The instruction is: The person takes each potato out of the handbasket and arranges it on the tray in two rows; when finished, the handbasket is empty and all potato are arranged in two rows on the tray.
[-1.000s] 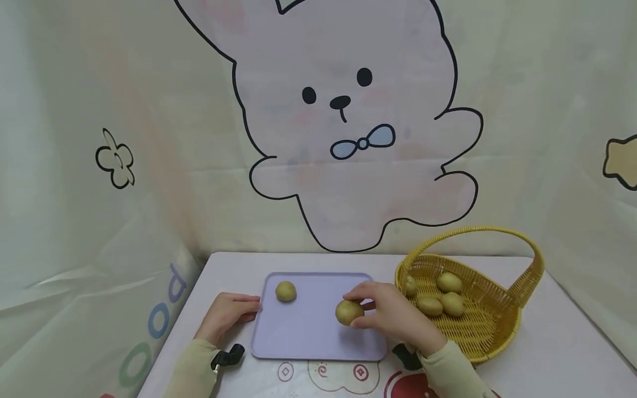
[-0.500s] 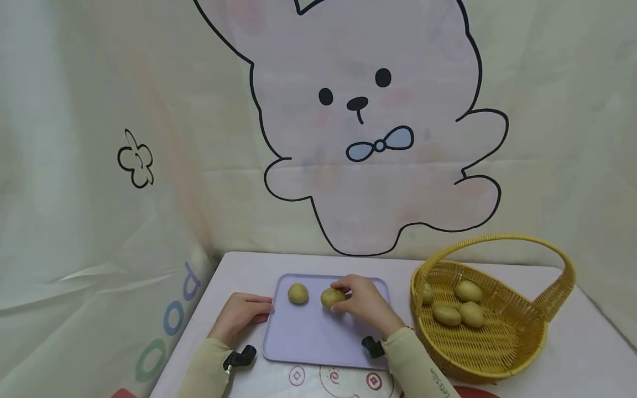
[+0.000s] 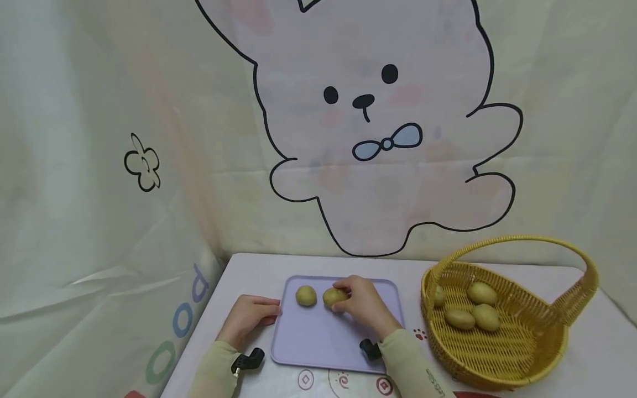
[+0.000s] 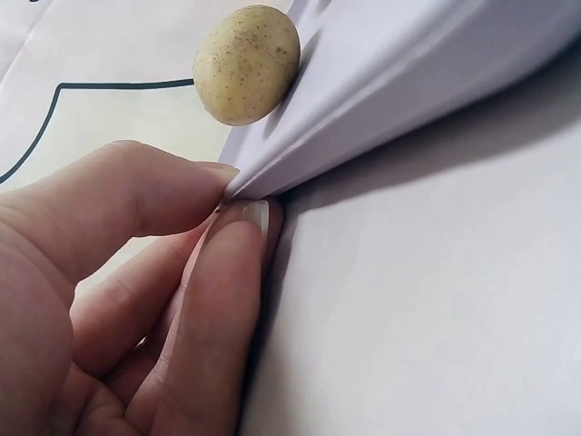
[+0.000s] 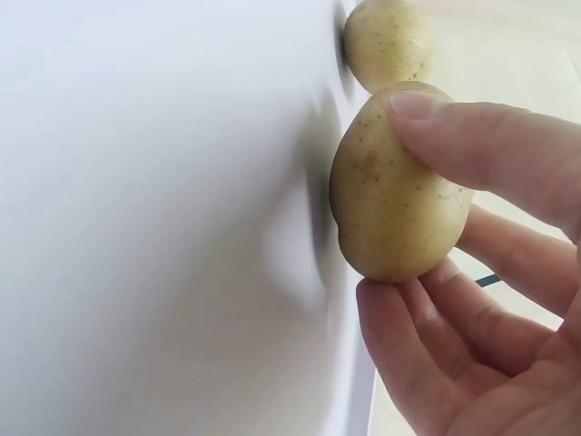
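A lilac tray (image 3: 318,342) lies on the table. My left hand (image 3: 247,320) pinches its left rim, thumb and index finger meeting on the edge in the left wrist view. One potato (image 3: 306,296) sits on the tray near its upper left corner. Just right of it, my right hand (image 3: 367,307) holds a second potato (image 5: 390,195) between thumb and fingertips. That potato is close over the tray surface, its shadow beside it in the right wrist view. Part of it is hidden by the hand in the head view.
A yellow wicker basket (image 3: 502,356) with a tall arched handle stands right of the tray. Several potatoes (image 3: 485,317) lie inside it, toward its left side. A printed curtain (image 3: 239,221) hangs behind the table.
The right hand has carried its potato leftward and down to beside the first potato; over the last half second it has hardly moved. The left hand stays at the tray rim. The view has turned slightly.
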`<action>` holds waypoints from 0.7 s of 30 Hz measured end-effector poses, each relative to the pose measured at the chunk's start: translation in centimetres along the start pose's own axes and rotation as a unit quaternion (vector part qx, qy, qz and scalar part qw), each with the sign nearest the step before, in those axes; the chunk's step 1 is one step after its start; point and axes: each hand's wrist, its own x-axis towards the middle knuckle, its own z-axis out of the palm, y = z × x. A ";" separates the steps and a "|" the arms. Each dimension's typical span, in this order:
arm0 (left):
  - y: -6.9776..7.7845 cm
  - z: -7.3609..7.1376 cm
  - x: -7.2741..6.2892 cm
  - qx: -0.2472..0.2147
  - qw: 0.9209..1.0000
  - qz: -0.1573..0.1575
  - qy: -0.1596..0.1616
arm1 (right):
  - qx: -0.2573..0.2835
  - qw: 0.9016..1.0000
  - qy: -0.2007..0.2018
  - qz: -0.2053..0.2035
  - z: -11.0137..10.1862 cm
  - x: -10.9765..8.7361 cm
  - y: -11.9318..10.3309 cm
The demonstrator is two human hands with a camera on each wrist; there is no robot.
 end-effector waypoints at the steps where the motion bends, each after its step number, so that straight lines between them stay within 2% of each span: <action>1: 0.0 0.1 0.0 0.002 1.000 0.000 0.002 | -0.002 1.000 0.001 -0.003 0.0 0.0 0.1; 7: -0.2 0.1 0.0 0.021 1.000 0.001 0.011 | -0.012 1.000 0.004 -0.002 0.1 0.5 0.3; 12: -0.3 -0.1 -0.2 0.018 1.000 -0.003 0.020 | -0.022 1.000 -0.002 -0.010 0.2 0.8 0.0; 21: -0.3 0.1 0.1 0.006 1.000 -0.009 0.006 | -0.034 0.999 0.014 -0.009 0.5 0.5 0.3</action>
